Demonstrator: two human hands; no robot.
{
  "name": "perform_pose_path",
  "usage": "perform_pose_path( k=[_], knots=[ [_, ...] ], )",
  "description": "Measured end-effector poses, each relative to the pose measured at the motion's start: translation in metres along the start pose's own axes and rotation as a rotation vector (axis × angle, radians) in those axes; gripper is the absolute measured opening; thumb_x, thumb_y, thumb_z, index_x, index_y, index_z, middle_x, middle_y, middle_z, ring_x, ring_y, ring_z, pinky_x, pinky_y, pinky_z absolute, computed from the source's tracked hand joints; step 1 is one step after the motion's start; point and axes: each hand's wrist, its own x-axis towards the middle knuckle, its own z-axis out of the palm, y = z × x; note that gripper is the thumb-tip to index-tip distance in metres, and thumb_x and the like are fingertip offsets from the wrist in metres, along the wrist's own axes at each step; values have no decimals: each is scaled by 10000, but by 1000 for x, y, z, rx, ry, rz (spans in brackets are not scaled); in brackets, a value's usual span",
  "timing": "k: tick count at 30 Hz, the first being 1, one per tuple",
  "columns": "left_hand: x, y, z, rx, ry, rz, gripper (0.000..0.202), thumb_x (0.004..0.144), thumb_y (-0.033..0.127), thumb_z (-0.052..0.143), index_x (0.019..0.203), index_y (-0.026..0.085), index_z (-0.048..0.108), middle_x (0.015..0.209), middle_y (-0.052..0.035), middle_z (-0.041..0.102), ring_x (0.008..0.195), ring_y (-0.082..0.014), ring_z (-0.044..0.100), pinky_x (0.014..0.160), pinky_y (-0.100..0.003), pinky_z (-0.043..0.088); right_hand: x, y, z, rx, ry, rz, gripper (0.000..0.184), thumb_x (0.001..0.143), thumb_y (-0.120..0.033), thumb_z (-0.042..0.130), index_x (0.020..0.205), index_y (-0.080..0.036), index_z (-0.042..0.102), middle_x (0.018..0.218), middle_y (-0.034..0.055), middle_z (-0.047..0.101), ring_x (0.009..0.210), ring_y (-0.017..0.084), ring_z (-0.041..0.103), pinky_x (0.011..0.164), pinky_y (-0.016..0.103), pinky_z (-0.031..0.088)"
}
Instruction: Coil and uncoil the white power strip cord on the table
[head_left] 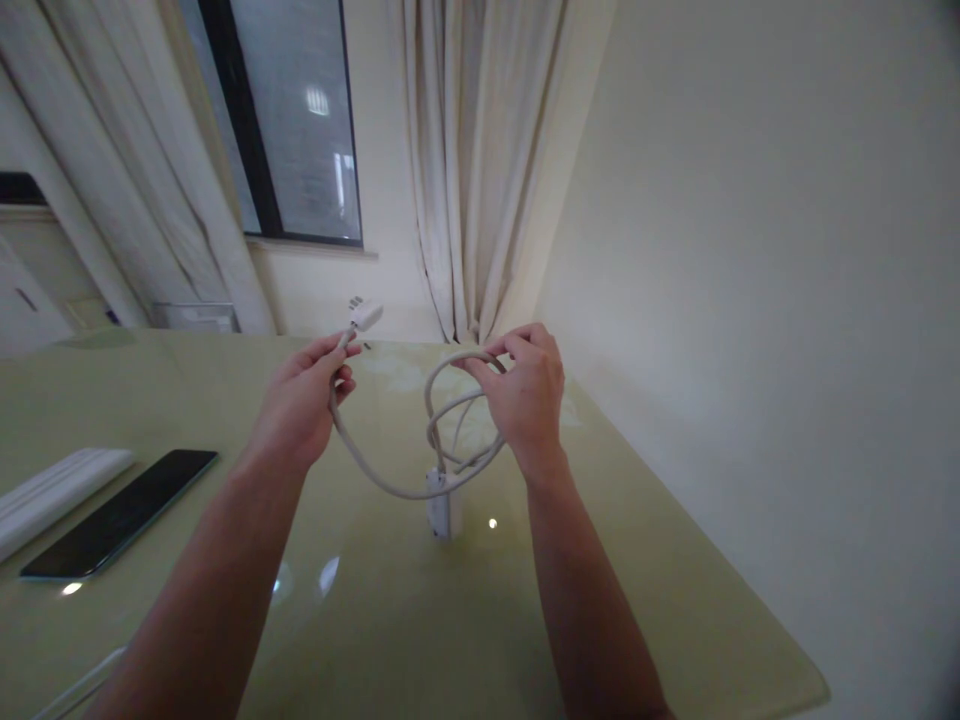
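A pale grey power cord (373, 478) runs between my two hands above the table. My left hand (306, 392) pinches it just below its white plug (367, 315), whose prongs point up and to the left. Several loops of the cord hang from my right hand (527, 392), closed on them between thumb and fingers. Below the loops is a white block-shaped piece (443, 505) at the cord's other end, low over the tabletop. Whether it rests on the table I cannot tell.
On the glossy greenish table (390, 620), a black flat phone-like device (124, 512) lies at the left beside a long white bar (64, 490). A white cable (79, 690) is at the lower left. A wall (750, 300) borders the right; curtains (480, 150) hang behind.
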Motion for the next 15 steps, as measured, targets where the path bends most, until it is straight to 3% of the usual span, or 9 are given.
perform_pose_path(
  k=[4,9,13,15],
  knots=[
    [-7,-2,5,117,15,222,277,834,355,745,1082,237,704,1095,-47,765,623,-72,531,579,-200,474,-1,3,0,226,-158,236,327,849,-417,830,704,-225,608,726,17,703,601,155,629,596,286,483],
    [-18,8,11,81,104,395,287,907,297,732,1132,283,556,1058,-1,764,579,-83,515,537,-233,435,4,10,1,722,-366,571,286,825,-425,770,781,-220,575,655,-16,716,364,87,528,354,198,293],
    [-21,18,9,78,136,409,38,980,221,624,1000,245,603,986,35,696,632,-74,497,592,-247,430,13,13,-1,1067,-308,683,262,703,-358,793,750,-196,593,699,-33,673,433,70,571,345,169,261],
    [-20,19,6,108,137,416,84,982,205,600,932,237,660,808,47,621,643,-88,487,623,-260,419,16,13,-3,1171,-221,727,236,697,-351,773,746,-192,605,703,-35,644,479,72,593,362,167,305]
  ],
)
